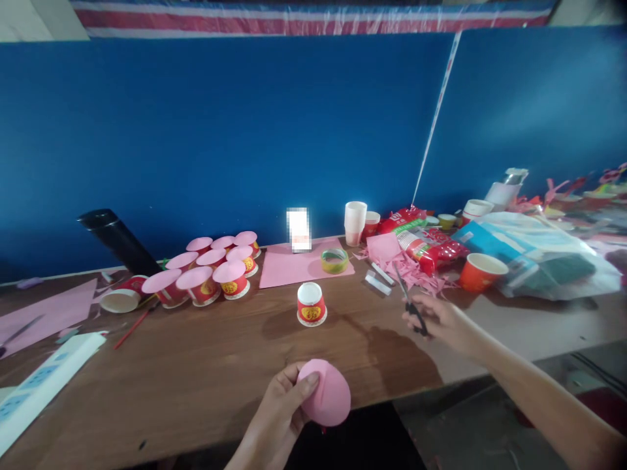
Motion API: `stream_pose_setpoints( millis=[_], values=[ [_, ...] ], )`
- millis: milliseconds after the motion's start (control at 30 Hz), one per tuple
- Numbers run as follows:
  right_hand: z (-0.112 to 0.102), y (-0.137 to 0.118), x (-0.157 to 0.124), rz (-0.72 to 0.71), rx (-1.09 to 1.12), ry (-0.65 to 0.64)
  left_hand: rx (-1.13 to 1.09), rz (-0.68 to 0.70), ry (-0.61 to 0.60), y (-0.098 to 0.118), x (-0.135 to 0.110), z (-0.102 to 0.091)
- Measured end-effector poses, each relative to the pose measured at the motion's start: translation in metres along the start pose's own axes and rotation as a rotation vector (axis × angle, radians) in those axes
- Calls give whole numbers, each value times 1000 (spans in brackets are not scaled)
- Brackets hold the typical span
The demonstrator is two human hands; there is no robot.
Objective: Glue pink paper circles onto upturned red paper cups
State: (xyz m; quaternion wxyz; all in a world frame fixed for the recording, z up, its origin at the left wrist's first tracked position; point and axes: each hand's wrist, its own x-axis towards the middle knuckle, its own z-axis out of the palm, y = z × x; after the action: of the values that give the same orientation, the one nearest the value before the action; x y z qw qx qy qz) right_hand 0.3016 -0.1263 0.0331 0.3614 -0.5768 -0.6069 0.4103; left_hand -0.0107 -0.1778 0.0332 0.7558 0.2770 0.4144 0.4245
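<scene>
Near the table's front edge, my left hand (287,405) pinches a round piece of pink paper (330,398) between thumb and fingers. A crease or slit runs in from the paper's edge beside the thumb. To the right, my right hand (438,320) has its fingers at the black handles of a pair of scissors (415,316), whose blades point away toward pink paper scraps (411,271). Between the hands and the back wall, a red paper cup (311,305) stands upside down, its white base up. Neither hand touches it.
At left, several upturned red cups carry pink paper discs (197,277). Behind the single cup are a pink sheet (279,267) and a tape roll (334,261). A black bottle (120,241), a power strip (49,385), white cups (355,222) and a plastic bag (548,254) lie around.
</scene>
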Motion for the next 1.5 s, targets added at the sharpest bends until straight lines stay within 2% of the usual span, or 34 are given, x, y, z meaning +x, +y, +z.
stream_pose_setpoints(
  millis=[100,200,367,467,533,633,1000,1500],
  values=[
    [27,-10,-16,-14,90,-101,1,-5,-29,-2,-3,0],
    [47,-25,-33,-60,55,-141,28,3,-29,-2,-7,-2],
    [62,-54,-60,-52,-6,-266,69,82,17,0,-21,-4],
    [67,-69,-73,-159,-129,-287,113,108,22,0,-29,-1],
    [70,-76,-79,-223,-199,-326,160,133,32,0,-32,2],
    [73,-81,-83,-237,-265,-366,235,161,36,2,-33,5],
    [75,-78,-77,-318,-355,-368,313,143,24,2,-31,7],
    [70,-85,-79,-303,-358,-396,300,129,4,2,-33,10]
  ],
)
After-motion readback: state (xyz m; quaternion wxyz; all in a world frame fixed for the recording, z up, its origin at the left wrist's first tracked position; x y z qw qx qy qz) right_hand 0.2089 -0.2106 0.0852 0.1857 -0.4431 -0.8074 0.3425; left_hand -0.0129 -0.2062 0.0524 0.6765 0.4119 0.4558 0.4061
